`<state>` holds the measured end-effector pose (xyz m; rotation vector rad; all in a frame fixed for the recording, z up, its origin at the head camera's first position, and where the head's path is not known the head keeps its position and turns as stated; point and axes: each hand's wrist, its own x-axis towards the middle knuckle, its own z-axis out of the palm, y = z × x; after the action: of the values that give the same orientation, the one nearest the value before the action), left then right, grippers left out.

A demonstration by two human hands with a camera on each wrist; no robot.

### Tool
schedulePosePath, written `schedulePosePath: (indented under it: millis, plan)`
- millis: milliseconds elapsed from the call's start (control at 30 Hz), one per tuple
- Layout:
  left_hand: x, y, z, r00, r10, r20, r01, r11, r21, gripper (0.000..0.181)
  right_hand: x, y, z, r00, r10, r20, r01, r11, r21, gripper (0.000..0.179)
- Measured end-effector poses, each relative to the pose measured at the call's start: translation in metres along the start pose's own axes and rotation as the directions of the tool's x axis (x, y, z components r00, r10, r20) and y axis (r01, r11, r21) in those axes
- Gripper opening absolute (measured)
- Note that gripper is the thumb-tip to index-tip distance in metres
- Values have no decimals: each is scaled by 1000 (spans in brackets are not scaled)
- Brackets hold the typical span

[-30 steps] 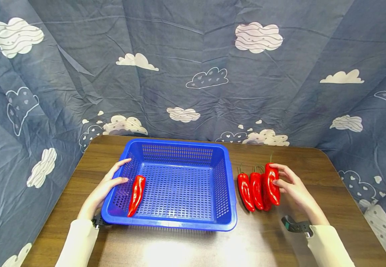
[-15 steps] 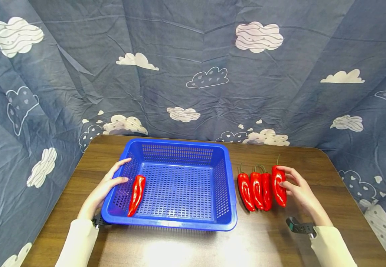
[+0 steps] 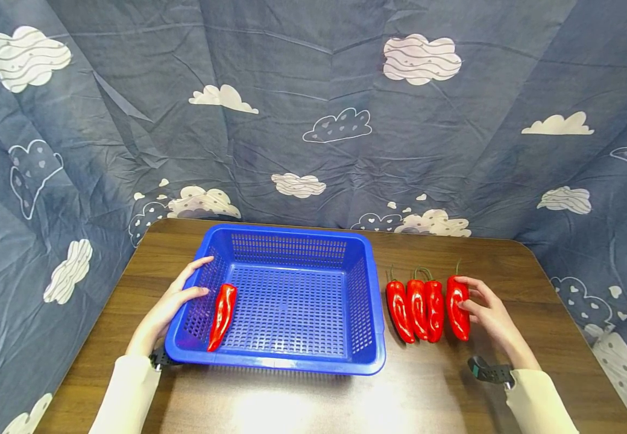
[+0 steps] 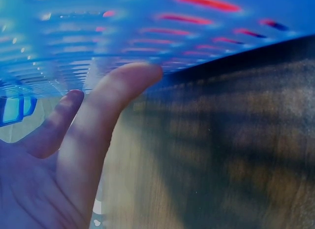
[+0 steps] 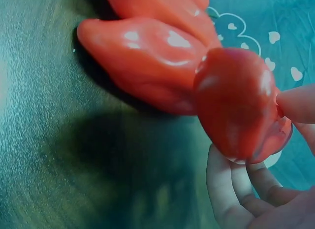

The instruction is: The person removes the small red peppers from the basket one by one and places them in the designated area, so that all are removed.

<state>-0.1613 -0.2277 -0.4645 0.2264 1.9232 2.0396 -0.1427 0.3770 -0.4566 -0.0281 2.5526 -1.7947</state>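
My left hand (image 3: 169,304) lies at the left rim of a blue perforated plastic basket (image 3: 270,363), its fingers extended and touching it. In the left wrist view, the thumb (image 4: 93,135) reaches up against the slotted wall. One red chili pepper (image 3: 222,317) lies inside the basket near that side. On the right, my right hand (image 3: 487,313) pinches another red pepper (image 3: 457,308) by its side, thumb against fingers, stem pointing away. The right wrist view shows this pepper (image 5: 236,103) end-on, slightly above the table, with a shadow below. Three more red peppers (image 3: 416,310) lie side by side between hand and basket.
The brown wooden table (image 3: 319,398) carries everything, its far edge meeting a dark blue curtain (image 3: 313,157) with white cloud prints. Close beside the basket's right wall lies the leftmost loose pepper (image 3: 399,310).
My right hand has carried its pepper rightward and nearer to me, away from the other three, so a gap now separates them. The left hand and basket stay put.
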Motion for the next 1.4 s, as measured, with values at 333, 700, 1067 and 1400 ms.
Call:
schedulePosePath:
  millis: [333,700,1067,1400]
  plan:
    - [1,0,0,1000,7,5,-7,1000,7,63,0,9,-1,999,28,-27,-29,998,-56,43]
    - [0,1,1,1000,-12,-6,12,1000,-5,62,1,21,-1,999,44,-22,-46,996,-77,41]
    - [0,1,1,1000,-2,3,2,1000,-7,62,3,25,4,996,87,0,-86,991,-99,44]
    - [0,1,0,1000,5,8,-5,1000,-1,62,2,25,3,995,101,-9,-101,981,-166,47]
